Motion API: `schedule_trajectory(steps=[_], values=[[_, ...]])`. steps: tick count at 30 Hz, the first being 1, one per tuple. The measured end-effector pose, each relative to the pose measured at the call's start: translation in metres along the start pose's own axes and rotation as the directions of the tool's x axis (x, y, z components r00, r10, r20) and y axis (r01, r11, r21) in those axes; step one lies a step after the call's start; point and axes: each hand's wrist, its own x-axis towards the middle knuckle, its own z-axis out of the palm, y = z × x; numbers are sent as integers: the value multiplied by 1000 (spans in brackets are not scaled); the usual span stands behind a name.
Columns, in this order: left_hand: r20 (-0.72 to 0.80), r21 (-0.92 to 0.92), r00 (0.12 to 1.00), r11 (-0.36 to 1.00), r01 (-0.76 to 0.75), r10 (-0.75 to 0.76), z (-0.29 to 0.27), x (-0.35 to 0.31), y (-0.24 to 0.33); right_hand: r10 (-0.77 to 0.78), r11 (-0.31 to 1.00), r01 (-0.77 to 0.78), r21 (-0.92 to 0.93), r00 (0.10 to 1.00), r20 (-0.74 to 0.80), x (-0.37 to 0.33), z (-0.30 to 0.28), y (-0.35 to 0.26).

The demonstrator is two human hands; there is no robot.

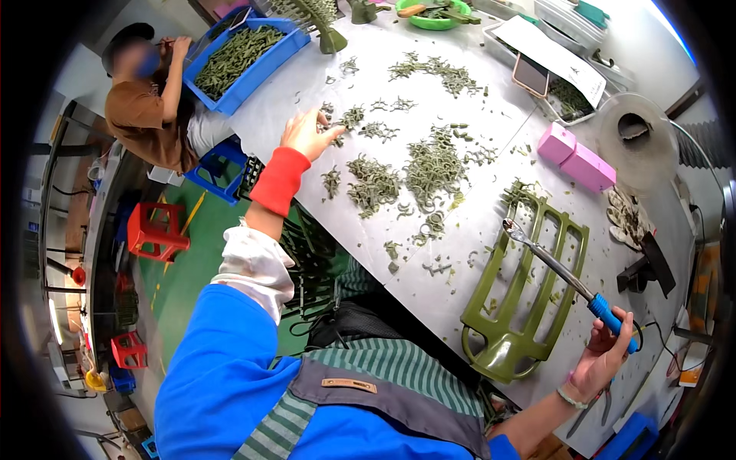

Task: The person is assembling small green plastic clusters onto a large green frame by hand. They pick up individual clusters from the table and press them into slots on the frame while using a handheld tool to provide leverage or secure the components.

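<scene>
Nearest you, your right hand (602, 356) has its fingers clamped round the blue grip of a long tool with a shiny metal shaft and rounded head (563, 272). The shaft slants up-left over an olive-green moulded plastic frame with long slots (498, 354), lying on the pale grey metal bench (498, 115) near its edge. Head touching the frame or just above it? Can't tell from this angle. A thin dark cable (663, 345) runs by the grip; if it's the tool's own, it could snag and jerk the head. A loose wrist could let the shaft drop and mark the frame.

Past the frame, small grey-green curved pieces lie in two main heaps, a left one (372, 186) and a right one (434, 165), strays all round. Slots hold scraps too; a knock to the frame would likely scatter more.

Farther up, your left hand (307, 136) reaches to a small cluster of the pieces (352, 116). Thumb and finger are right at it; whether they pinch one, you can't tell here. That sleeve side hangs over the bench edge, so a quick sweep back might drag pieces off.

Off right: a pink two-part block (576, 156). Far left: a blue plastic bin (264, 70) of green pieces, beside a co-worker in a brown shirt (146, 107).
</scene>
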Motion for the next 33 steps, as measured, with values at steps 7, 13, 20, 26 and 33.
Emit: schedule_trajectory(steps=[7,13,20,26,33], values=[[-106,-106,991,989,-99,87,30,-10,-25,-8,1000,8,16,1000,-1,-3,6,0],[-58,-420,997,905,-76,56,14,-19,-8,-20,1000,21,23,1000,-17,-5,4,-1],[126,-808,956,586,-56,266,7,-28,41,-27,998,28,59,999,-21,-7,0,-3],[98,-770,769,537,-343,631,34,-83,159,-37,999,37,21,999,-30,-2,1,-1],[-249,-412,520,397,-820,817,70,-82,218,-35,999,35,3,999,6,4,4,8]])
